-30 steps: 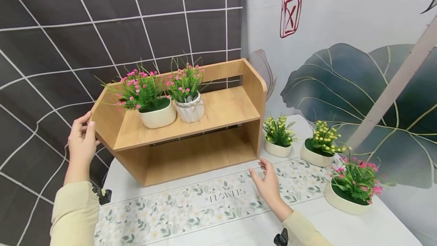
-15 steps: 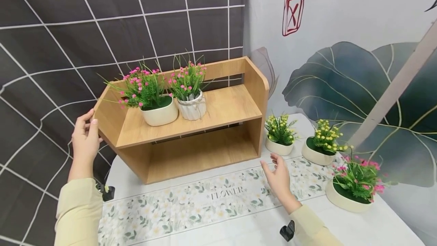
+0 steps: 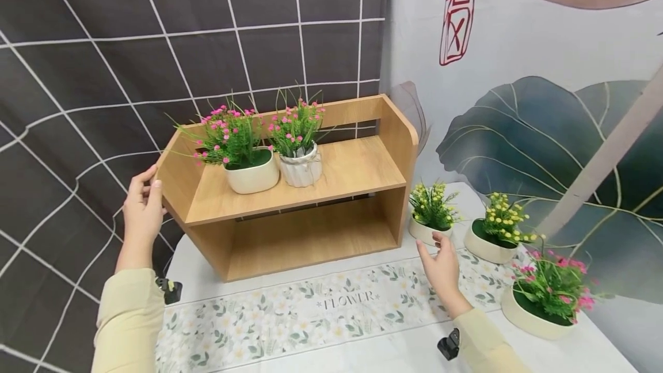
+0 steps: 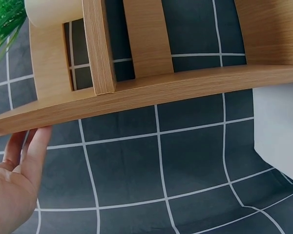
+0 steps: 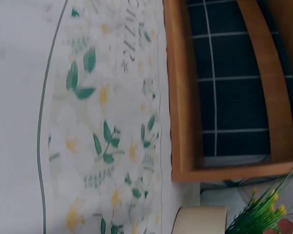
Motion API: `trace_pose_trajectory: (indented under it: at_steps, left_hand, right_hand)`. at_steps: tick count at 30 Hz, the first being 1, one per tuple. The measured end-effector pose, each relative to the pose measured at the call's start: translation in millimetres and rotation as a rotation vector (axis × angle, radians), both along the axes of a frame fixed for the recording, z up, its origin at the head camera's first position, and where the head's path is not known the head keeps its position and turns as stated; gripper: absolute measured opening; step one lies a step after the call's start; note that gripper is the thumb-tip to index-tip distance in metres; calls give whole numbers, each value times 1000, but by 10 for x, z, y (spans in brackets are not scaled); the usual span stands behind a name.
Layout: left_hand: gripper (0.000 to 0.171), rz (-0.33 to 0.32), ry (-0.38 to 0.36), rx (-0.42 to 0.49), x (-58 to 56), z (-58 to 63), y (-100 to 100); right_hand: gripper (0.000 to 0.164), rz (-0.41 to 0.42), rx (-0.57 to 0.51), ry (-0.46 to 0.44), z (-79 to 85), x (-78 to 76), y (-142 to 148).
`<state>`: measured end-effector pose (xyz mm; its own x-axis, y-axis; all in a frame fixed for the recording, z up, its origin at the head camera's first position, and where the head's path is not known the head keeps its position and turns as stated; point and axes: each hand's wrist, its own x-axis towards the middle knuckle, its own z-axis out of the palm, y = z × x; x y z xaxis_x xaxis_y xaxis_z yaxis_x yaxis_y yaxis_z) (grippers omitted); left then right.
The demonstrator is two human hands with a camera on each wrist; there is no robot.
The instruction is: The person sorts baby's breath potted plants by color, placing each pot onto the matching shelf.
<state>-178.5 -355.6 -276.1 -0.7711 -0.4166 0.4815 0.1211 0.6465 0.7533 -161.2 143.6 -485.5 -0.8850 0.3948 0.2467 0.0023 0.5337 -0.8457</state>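
My left hand (image 3: 143,212) rests its fingertips against the outer left side of a two-tier wooden desk shelf (image 3: 354,160). In the left wrist view, the fingers (image 4: 36,146) touch that side panel and do not wrap round it. My right hand (image 3: 442,266), fingers apart and holding nothing, is in front of a small yellow-flowered potted plant (image 3: 432,206) beside the shelf's right end. I cannot tell whether it touches the pot. On the upper tier stand a pink-flowered plant in an oval cream pot (image 3: 254,176) and another in a white ribbed pot (image 3: 301,167).
Right of the hand stand another yellow-flowered plant (image 3: 494,240) and a pink-flowered one (image 3: 541,309) near the table's right edge. A floral runner printed "FLOWER" (image 3: 290,318) lies before the shelf. A dark grid cloth (image 3: 217,62) hangs close behind and to the left.
My right hand has moved right, from before the shelf's lower right corner to before the nearest yellow-flowered plant. My left hand stays at the shelf's side. The head view has shifted slightly.
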Motion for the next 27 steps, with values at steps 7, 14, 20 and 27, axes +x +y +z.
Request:
trace_pose_trajectory:
  at_steps: [7, 14, 20, 27]
  left_hand:
    - [39, -13, -15, -31, -39, -17, 72]
    - [40, -22, -9, -39, -17, -44, 53]
    - [39, -26, 6, -24, 20, -67, 39]
    - [38, -22, 39, -17, 51, -71, 6]
  right_hand:
    - [52, -56, 31, -96, -151, -71, 186]
    - [59, -79, 32, -159, -267, -153, 317]
    - [62, -95, 24, -188, -312, -160, 402]
    - [64, -119, 3, -185, -317, -85, 479]
